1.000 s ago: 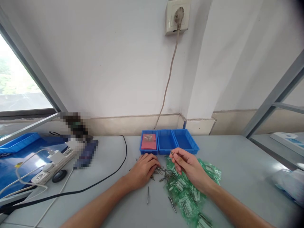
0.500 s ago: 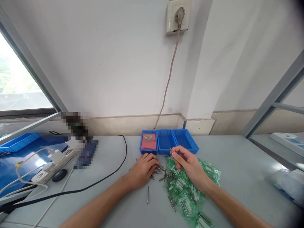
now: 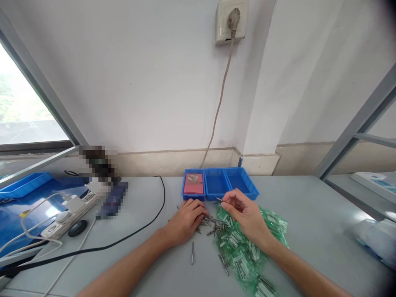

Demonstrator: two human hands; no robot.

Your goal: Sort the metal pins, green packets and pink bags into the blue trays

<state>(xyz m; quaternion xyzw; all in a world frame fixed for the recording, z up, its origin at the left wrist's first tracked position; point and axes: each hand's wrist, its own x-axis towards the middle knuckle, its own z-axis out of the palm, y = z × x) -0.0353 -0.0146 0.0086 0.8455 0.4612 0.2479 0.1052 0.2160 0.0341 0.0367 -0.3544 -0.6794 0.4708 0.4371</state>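
My left hand (image 3: 188, 219) lies palm down on the table at the front of the blue trays, fingers resting over a loose pile of small metal pins (image 3: 208, 221). What is under its palm is hidden. Between thumb and forefinger, my right hand (image 3: 243, 211) pinches a thin metal pin (image 3: 219, 199), held just above the pile near the middle tray. Green plastic bags (image 3: 239, 247) of similar pins spread beneath and beside that hand. A longer single pin (image 3: 192, 253) lies apart, nearer to me.
Three blue trays stand side by side: the left tray (image 3: 183, 196) holds a red sheet (image 3: 194, 186) with a small clear packet, beside a middle tray (image 3: 215, 181) and a right tray (image 3: 241, 181). A black cable (image 3: 123, 239), power strip (image 3: 69, 218) and computer mouse (image 3: 77, 228) lie left.
My right fingers have shifted slightly, and the pin between them now sticks out further to the left. The left hand has stayed in place.
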